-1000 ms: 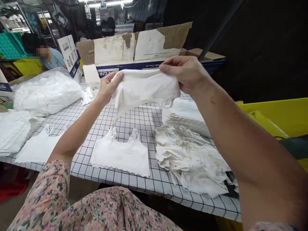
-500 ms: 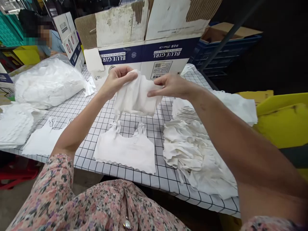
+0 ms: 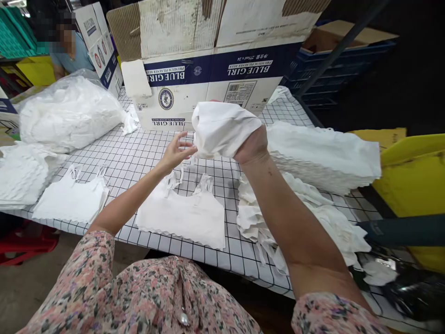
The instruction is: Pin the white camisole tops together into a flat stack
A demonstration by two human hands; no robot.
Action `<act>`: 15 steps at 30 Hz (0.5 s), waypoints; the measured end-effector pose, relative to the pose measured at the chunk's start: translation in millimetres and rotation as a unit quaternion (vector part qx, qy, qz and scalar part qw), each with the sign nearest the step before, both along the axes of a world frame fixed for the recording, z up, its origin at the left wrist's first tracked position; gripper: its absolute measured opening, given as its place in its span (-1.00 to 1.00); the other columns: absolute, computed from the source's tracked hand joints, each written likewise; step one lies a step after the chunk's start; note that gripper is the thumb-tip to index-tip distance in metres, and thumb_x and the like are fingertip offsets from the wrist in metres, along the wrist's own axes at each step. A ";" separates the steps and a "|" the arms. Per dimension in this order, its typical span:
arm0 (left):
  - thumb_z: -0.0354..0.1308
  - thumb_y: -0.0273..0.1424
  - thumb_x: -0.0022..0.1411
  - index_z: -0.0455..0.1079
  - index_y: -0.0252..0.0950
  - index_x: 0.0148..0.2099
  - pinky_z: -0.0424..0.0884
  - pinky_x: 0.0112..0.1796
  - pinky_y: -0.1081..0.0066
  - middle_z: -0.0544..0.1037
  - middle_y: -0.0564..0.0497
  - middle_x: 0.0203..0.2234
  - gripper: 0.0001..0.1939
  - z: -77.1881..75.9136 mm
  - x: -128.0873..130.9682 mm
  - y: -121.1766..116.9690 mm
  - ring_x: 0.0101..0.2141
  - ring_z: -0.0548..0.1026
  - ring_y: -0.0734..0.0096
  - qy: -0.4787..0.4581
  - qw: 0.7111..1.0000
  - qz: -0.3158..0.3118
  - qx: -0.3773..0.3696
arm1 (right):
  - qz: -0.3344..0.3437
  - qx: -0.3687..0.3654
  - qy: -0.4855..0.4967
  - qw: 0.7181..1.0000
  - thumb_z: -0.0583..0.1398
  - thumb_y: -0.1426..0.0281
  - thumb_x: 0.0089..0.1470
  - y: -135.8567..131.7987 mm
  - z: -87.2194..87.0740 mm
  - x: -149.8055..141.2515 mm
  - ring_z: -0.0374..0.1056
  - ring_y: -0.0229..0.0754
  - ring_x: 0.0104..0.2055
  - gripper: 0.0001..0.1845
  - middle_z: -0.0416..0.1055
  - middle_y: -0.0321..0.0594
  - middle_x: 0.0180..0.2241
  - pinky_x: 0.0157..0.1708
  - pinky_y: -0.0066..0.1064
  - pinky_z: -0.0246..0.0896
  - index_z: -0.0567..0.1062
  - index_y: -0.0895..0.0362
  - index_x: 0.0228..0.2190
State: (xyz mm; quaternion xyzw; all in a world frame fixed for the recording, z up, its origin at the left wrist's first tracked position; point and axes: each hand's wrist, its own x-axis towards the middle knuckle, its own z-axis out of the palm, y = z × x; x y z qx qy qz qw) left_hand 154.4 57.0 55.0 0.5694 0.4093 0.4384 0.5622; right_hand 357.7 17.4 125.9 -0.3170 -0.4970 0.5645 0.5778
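indoors — grid-lined table [image 3: 139, 148], right hand [image 3: 252, 147] clutching white fabric [image 3: 222, 130], left hand [image 3: 177, 153] open, carton [image 3: 208, 88] behind

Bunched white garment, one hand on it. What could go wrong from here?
The white garment sits in the right hand alone, the left hand open beside it, so it might drop onto the flat camisole. The right forearm crosses the ruffled pile and could snag it. The stack at the grid table's right edge might slide off.
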 end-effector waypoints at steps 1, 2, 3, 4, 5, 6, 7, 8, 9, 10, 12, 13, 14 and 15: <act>0.65 -0.16 -0.01 0.50 -0.26 0.17 0.53 -0.14 0.31 0.68 -0.11 -0.11 -0.25 -4.4 1.5 1.2 -0.23 0.62 0.37 -0.015 0.999 -0.029 -0.013 | 0.011 0.003 0.021 1.000 0.24 0.00 -0.04 -2.5 -0.7 -1.1 0.45 0.28 0.26 -0.38 0.65 -0.01 0.07 0.23 0.10 0.39 0.60 -0.01 0.02; 0.63 -0.10 0.01 0.56 -0.29 0.06 0.52 -0.11 0.32 0.68 -0.07 -0.20 -0.35 -8.3 3.1 0.7 -0.23 0.62 0.37 -0.030 0.998 -0.056 -0.017 | 0.023 0.006 0.037 0.999 0.25 0.01 -0.03 -4.4 -1.6 -1.3 0.43 0.26 0.30 -0.35 0.61 -0.04 0.16 0.28 0.07 0.37 0.58 -0.02 0.08; 0.61 -0.05 0.03 0.59 -0.30 -0.05 0.51 -0.08 0.32 0.68 -0.05 -0.25 -0.43 -11.5 4.7 -1.4 -0.23 0.62 0.38 -0.043 0.996 -0.078 -0.020 | 0.032 0.008 0.045 0.998 0.25 0.00 -0.02 -5.8 -2.8 -0.7 0.40 0.24 0.35 -0.31 0.56 -0.08 0.25 0.33 0.05 0.34 0.55 -0.03 0.12; 0.58 0.00 0.05 0.60 -0.30 -0.14 0.51 -0.06 0.31 0.68 -0.04 -0.27 -0.47 -13.6 6.3 -4.8 -0.23 0.62 0.38 -0.055 0.995 -0.085 -0.019 | 0.036 0.010 0.044 0.998 0.26 -0.02 -0.01 -7.0 -4.3 0.5 0.36 0.22 0.39 -0.28 0.49 -0.12 0.33 0.35 0.03 0.32 0.53 -0.04 0.16; 0.56 0.03 0.06 0.59 -0.28 -0.18 0.51 -0.05 0.30 0.68 -0.04 -0.25 -0.48 -14.2 7.8 -9.3 -0.22 0.61 0.38 -0.070 0.995 -0.068 -0.010 | 0.034 0.009 0.035 0.999 0.26 -0.05 -0.01 -7.9 -6.0 1.8 0.32 0.23 0.42 -0.23 0.44 -0.15 0.39 0.36 0.04 0.32 0.50 -0.06 0.20; 0.54 0.06 0.08 0.59 -0.26 -0.17 0.52 -0.03 0.30 0.68 -0.05 -0.21 -0.48 -13.1 9.1 -14.4 -0.19 0.61 0.37 -0.085 0.996 -0.026 0.012 | 0.029 0.008 0.024 0.999 0.25 -0.09 -0.03 -8.7 -7.7 3.1 0.29 0.24 0.44 -0.19 0.40 -0.17 0.42 0.34 0.07 0.33 0.48 -0.07 0.23; 0.53 0.07 0.10 0.58 -0.23 -0.14 0.52 0.01 0.30 0.68 -0.05 -0.15 -0.48 -10.1 10.2 -19.9 -0.14 0.61 0.35 -0.103 0.993 0.030 0.049 | 0.026 0.010 0.015 0.999 0.24 -0.12 -0.05 -9.5 -9.1 4.1 0.28 0.27 0.44 -0.15 0.37 -0.19 0.44 0.32 0.10 0.34 0.46 -0.09 0.25; 0.52 0.09 0.13 0.56 -0.21 -0.10 0.52 0.04 0.30 0.67 -0.05 -0.10 -0.47 -5.5 11.0 -25.2 -0.09 0.60 0.34 -0.118 0.985 0.082 0.094 | 0.030 0.015 0.013 0.999 0.24 -0.14 -0.07 -10.2 -10.2 4.8 0.29 0.30 0.43 -0.11 0.36 -0.20 0.44 0.30 0.12 0.34 0.45 -0.10 0.26; 0.52 0.11 0.14 0.55 -0.19 -0.07 0.52 0.06 0.31 0.67 -0.05 -0.08 -0.46 0.3 11.6 -29.9 -0.06 0.59 0.34 -0.128 0.977 0.109 0.134 | 0.038 0.022 0.018 0.999 0.24 -0.15 -0.09 -10.8 -10.8 5.0 0.31 0.31 0.40 -0.10 0.38 -0.20 0.43 0.29 0.14 0.35 0.45 -0.11 0.26; 0.52 0.11 0.14 0.54 -0.18 -0.06 0.52 0.07 0.30 0.66 -0.05 -0.08 -0.44 6.8 11.9 -33.7 -0.05 0.60 0.33 -0.128 0.975 0.097 0.155 | 0.052 0.026 0.023 0.998 0.25 -0.14 -0.10 -11.2 -10.8 4.9 0.34 0.32 0.37 -0.10 0.40 -0.19 0.41 0.28 0.16 0.35 0.45 -0.12 0.26; 0.57 0.12 0.09 0.54 -0.20 -0.04 0.55 0.06 0.26 0.67 -0.05 -0.13 -0.38 18.7 11.8 -38.1 -0.07 0.63 0.27 -0.112 0.985 -0.021 0.130 | 0.071 0.024 0.028 0.997 0.26 -0.13 -0.09 -11.5 -9.4 3.7 0.40 0.33 0.29 -0.11 0.46 -0.17 0.34 0.23 0.20 0.37 0.44 -0.14 0.26; 0.60 0.12 0.04 0.54 -0.21 -0.05 0.56 0.05 0.23 0.67 -0.06 -0.14 -0.35 22.9 11.4 -38.9 -0.08 0.64 0.24 -0.102 0.986 -0.083 0.098 | 0.075 0.020 0.023 0.997 0.25 -0.14 -0.09 -11.2 -8.5 2.7 0.43 0.34 0.25 -0.10 0.49 -0.15 0.31 0.20 0.22 0.39 0.43 -0.15 0.28; 0.62 0.12 0.00 0.54 -0.22 -0.06 0.57 0.05 0.21 0.68 -0.08 -0.13 -0.33 25.5 10.7 -39.1 -0.06 0.65 0.20 -0.093 0.986 -0.120 0.071 | 0.076 0.014 0.013 0.997 0.25 -0.14 -0.08 -10.4 -7.9 1.4 0.45 0.34 0.22 -0.09 0.52 -0.13 0.27 0.16 0.24 0.40 0.42 -0.16 0.29; 0.63 0.13 -0.02 0.54 -0.22 -0.07 0.57 0.05 0.20 0.68 -0.09 -0.10 -0.32 26.4 10.1 -39.2 -0.04 0.65 0.17 -0.088 0.987 -0.119 0.059 | 0.067 0.012 0.001 0.998 0.23 -0.15 -0.07 -9.3 -7.7 -0.2 0.47 0.34 0.18 -0.10 0.54 -0.11 0.24 0.13 0.24 0.42 0.42 -0.15 0.29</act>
